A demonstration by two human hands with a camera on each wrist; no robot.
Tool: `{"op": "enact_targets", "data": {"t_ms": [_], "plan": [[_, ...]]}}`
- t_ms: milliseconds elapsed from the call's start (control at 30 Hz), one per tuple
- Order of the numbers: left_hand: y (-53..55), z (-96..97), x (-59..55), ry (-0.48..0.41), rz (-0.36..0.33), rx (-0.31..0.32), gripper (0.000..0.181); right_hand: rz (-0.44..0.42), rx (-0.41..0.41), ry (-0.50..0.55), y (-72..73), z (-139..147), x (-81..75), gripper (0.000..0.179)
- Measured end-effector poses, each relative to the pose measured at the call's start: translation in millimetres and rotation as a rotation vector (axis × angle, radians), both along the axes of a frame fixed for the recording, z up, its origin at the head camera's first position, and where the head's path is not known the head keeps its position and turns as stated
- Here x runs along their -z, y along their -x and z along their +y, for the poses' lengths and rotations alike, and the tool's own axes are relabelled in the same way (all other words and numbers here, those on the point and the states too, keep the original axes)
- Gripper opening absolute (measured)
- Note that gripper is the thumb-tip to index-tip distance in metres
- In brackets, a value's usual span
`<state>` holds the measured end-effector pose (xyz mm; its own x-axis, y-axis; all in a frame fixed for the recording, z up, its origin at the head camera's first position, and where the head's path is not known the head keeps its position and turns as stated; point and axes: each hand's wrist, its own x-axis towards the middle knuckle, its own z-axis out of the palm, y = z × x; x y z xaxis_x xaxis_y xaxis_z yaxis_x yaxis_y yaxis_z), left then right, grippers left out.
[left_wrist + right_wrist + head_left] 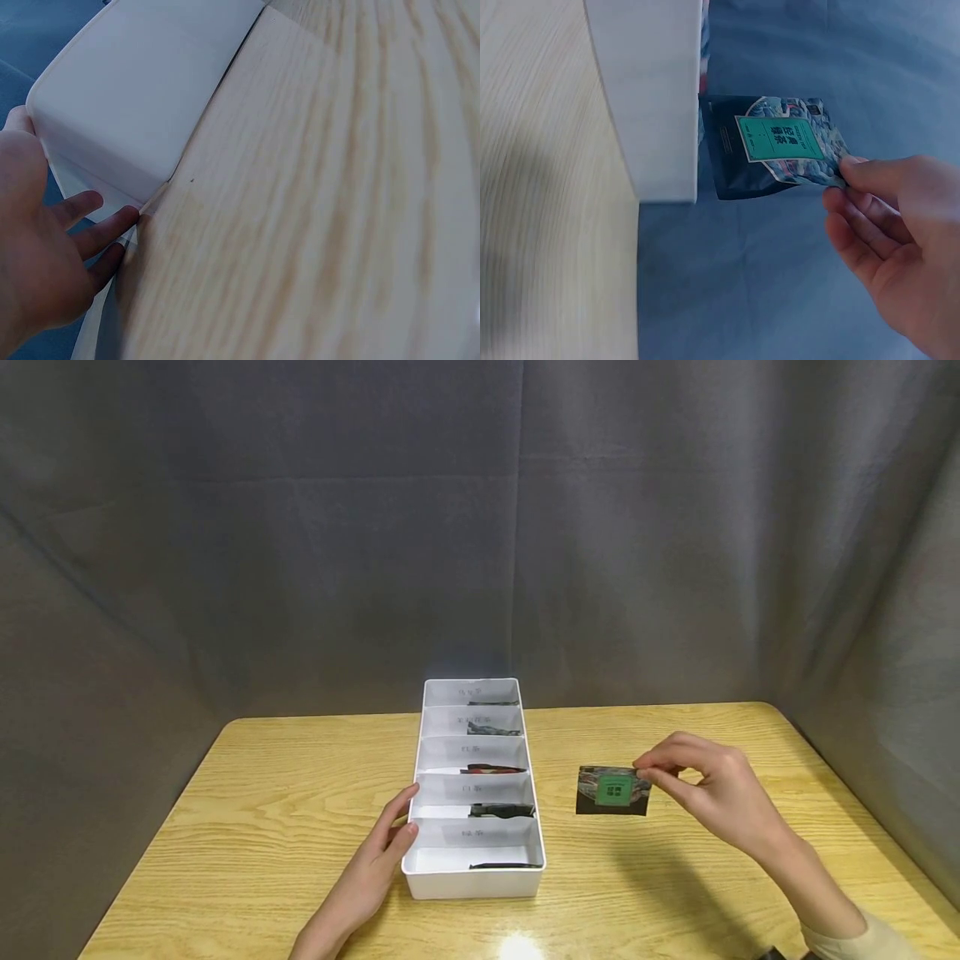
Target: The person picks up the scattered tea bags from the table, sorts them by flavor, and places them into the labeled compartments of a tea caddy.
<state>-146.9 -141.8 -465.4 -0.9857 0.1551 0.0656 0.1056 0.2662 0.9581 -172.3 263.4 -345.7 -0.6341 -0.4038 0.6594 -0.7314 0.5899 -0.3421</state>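
My right hand [712, 785] pinches a dark tea sachet [613, 792] with a green label by its upper corner, above the table to the right of the box. In the right wrist view the sachet [772, 142] is held between thumb and fingers, its printed side showing. A long white divided box [474, 884] stands in the middle. My left hand [371, 864] rests against its left side near the front, fingers extended. In the left wrist view the left hand [45, 247] touches the box wall [120, 97], with the thumb by its rim.
Each of the box's several compartments bears a printed label and holds flat sachets at its right side, among them a red one [491, 769] and a dark one [502, 810]. The wooden table [300, 793] lies beneath. Grey curtains [375, 568] hang behind and at both sides.
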Motion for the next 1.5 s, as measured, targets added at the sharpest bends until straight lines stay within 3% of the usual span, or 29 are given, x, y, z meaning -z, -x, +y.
{"op": "enact_targets", "data": {"t_ms": [267, 333, 500, 733, 1067, 1500], "plan": [[0.4, -0.1, 0.9, 0.006, -0.001, 0.000, 0.048, 0.022, -0.129, 0.061, -17.2, -38.5, -5.9, 0.034], [0.1, -0.1, 0.6, 0.003, -0.004, 0.001, 0.048, 0.074, -0.178, 0.079, -18.1, -48.0, -5.7, 0.035], [0.0, 0.1, 1.0, 0.004, 0.003, 0.004, 0.049, 0.176, -0.285, 0.115, -15.9, -69.8, -2.3, 0.007], [0.3, 1.0, 1.8, -0.001, -0.002, 0.004, 0.049, 0.187, -0.373, 0.133, -16.4, -93.4, 6.2, 0.012], [-0.3, 0.3, -1.5, 0.000, -0.001, 0.010, 0.048, 0.182, -0.406, 0.139, -20.4, -110.3, 22.3, 0.018], [0.0, -1.4, -0.1, 0.001, 0.010, 0.016, 0.048, 0.108, -0.403, 0.074, -22.5, -114.1, 37.5, 0.008]]}}
